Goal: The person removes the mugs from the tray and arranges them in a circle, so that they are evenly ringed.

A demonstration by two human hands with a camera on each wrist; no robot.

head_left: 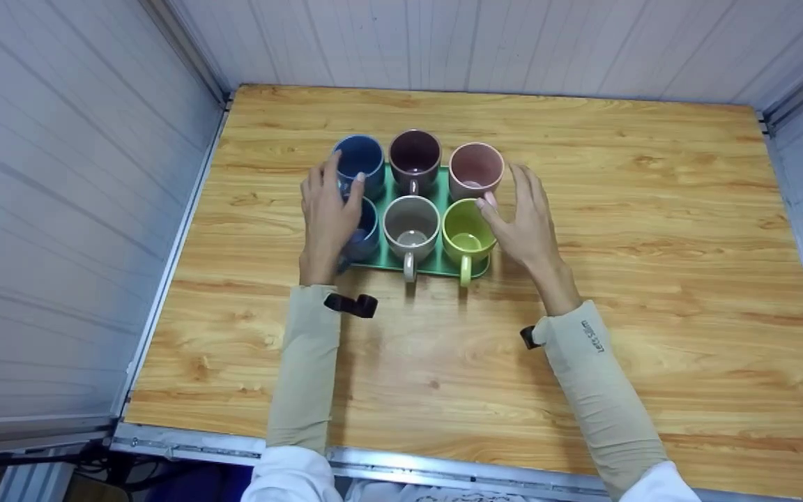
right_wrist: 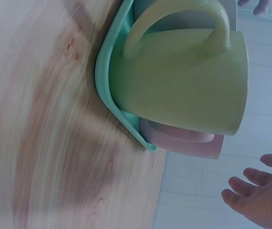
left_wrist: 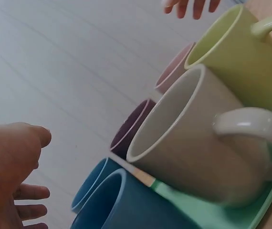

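Observation:
Two rows of mugs stand on a green tray [head_left: 436, 263]. The back row has a blue mug [head_left: 373, 178], a dark purple mug [head_left: 415, 150] and a pink mug [head_left: 477, 167]. In front are a darker blue mug [head_left: 366, 244], a grey-white mug [left_wrist: 212, 162] and a yellow-green mug [right_wrist: 183, 81]. My left hand [head_left: 328, 216] hovers over the left side of the blue mugs, fingers spread, partly hiding them. To the right of the pink and yellow-green mugs is my right hand [head_left: 530, 226], its fingers extended. Both wrist views show the hands apart from the mugs.
The tray rests on a wood-grain table [head_left: 652, 279] with a metal front edge [head_left: 443, 470]. White panel walls [head_left: 499, 45] enclose the back and both sides. A black strap [head_left: 351, 305] sits on the left wrist.

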